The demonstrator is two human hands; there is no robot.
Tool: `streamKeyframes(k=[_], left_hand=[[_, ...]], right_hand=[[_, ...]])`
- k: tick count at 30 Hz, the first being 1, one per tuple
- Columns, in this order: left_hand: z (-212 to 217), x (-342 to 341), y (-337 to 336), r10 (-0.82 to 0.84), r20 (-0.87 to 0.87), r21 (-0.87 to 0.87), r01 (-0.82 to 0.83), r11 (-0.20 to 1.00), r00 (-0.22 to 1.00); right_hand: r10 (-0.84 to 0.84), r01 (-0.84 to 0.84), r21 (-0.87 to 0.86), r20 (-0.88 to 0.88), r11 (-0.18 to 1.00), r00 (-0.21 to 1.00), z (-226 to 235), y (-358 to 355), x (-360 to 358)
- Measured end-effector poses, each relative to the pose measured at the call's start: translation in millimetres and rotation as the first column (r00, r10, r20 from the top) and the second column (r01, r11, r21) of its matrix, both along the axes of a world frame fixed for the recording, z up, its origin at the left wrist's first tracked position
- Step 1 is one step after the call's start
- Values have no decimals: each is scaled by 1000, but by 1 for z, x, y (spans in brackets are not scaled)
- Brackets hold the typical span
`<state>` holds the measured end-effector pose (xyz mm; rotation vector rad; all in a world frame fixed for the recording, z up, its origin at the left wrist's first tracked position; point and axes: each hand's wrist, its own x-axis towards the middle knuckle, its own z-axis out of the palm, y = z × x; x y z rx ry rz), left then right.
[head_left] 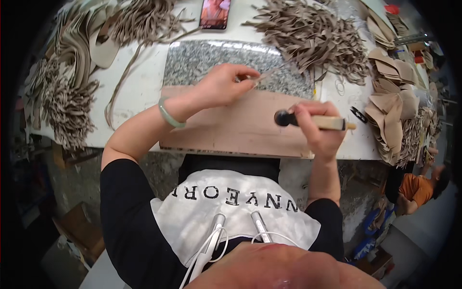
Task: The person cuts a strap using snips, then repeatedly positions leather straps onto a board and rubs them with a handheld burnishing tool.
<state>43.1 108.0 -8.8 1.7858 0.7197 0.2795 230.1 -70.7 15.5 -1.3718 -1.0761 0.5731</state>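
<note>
My left hand [224,85], with a pale green bangle [171,113] at the wrist, pinches the end of a thin, pale strip [270,74]. The strip is blurred and runs off toward the upper right, over a speckled grey stone slab [202,60]. In my right hand [318,130] is a hammer with a rounded black head and a light wooden handle [329,123], its head pointing left. The hammer is held above a pinkish-brown board [226,130], which lies along the table's near edge in front of the slab.
Heaps of taupe strips lie at the far right [313,36], far left [144,21] and left [70,103]. Stacked flat pieces [385,115] line the right side. A phone [214,13] rests at the back, small black snips [358,114] near the right. Another person [415,189] is at the far right.
</note>
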Motion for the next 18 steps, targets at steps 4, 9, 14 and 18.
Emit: streamKeyframes(k=[4,9,14,18], left_hand=[[-38,-40,-18,79,-16,199,-75,977,997],[-49,-55,-35,150,71,443,-166,881,986],[-44,-62,-37,105,47,533,-114,838,993],[-46,-61,-35,113,67,553,-131,823,991]], right_hand=[[60,-93,100,299,991,952,2,50,-12],[147,-149,-47,600,988,786,-14,94,-43],[131,-124,-59,681,990,720,-29,101,-46],[214,-123,-177,708,976,673,-25,99,-45]])
